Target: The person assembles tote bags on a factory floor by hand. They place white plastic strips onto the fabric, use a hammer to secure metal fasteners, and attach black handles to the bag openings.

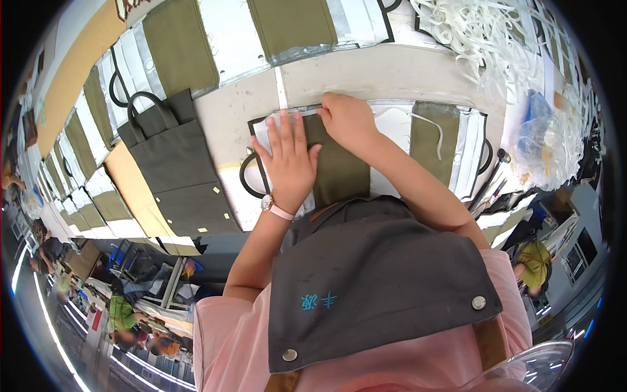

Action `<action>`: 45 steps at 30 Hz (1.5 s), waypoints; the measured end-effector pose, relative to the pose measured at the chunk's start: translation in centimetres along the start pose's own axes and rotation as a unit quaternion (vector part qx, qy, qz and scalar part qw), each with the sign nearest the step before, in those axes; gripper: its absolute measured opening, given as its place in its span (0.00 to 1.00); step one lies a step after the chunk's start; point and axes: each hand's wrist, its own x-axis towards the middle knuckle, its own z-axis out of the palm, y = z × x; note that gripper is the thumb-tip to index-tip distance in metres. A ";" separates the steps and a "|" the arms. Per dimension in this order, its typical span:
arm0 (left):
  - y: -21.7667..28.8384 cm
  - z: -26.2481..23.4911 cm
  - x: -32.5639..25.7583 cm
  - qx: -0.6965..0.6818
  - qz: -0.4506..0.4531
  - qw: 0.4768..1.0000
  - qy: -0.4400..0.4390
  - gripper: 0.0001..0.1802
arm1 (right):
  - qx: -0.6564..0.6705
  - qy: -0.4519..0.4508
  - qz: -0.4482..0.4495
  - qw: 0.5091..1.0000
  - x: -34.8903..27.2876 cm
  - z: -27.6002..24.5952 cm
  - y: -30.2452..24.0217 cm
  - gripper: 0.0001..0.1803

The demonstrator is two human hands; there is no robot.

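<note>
A bag panel (343, 171) with olive and white bands lies flat on the table in front of me, a black loop handle (245, 178) at its left end. My left hand (289, 162) rests palm down on its left part, fingers spread. At the panel's far edge, my right hand (349, 121) is closed, its fingertips curled at the border. What it pinches there is too small to make out. A loose narrow white strip (439, 134) curls over the olive band right of that hand.
Another olive and white panel (297, 29) lies beyond. A dark grey bag (173, 163) with handles is at left, near several stacked panels (101, 202). White strips (486, 36) and clear plastic (542, 144) heap up at right, close to a dark slender tool (493, 171).
</note>
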 end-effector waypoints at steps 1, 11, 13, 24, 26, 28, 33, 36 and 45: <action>0.0 0.6 0.0 -0.024 0.007 1.000 -0.009 0.36 | 0.003 0.002 -0.001 1.000 0.0 0.0 0.0 0.09; 0.1 1.4 0.0 -0.035 0.004 0.999 -0.016 0.38 | 0.011 -0.026 0.015 0.999 0.2 -0.2 0.3 0.09; 0.2 1.4 0.0 -0.030 0.008 0.999 -0.016 0.38 | 0.001 -0.034 0.026 0.999 0.3 -0.2 0.1 0.10; 0.6 1.3 0.2 -0.005 0.014 0.999 -0.029 0.38 | 0.083 0.011 0.076 0.994 -3.2 -4.0 4.0 0.13; 0.6 1.4 0.2 0.002 0.014 1.000 -0.028 0.38 | 0.091 0.020 0.096 0.991 -3.4 -4.6 4.1 0.14; 0.6 1.5 0.2 0.007 0.018 0.999 -0.026 0.38 | 0.060 0.038 0.077 0.994 -3.2 -4.5 4.8 0.14; 0.7 1.3 0.3 0.027 0.032 0.999 -0.032 0.38 | 0.018 0.051 0.051 0.997 -2.7 -3.8 5.5 0.13; 0.7 1.1 0.4 0.036 0.036 0.998 -0.036 0.38 | 0.016 0.046 0.051 0.998 -2.5 -3.5 5.9 0.13; 1.0 0.8 0.6 0.092 0.044 0.994 -0.036 0.38 | 0.028 0.050 0.056 0.997 -2.3 -2.9 6.4 0.14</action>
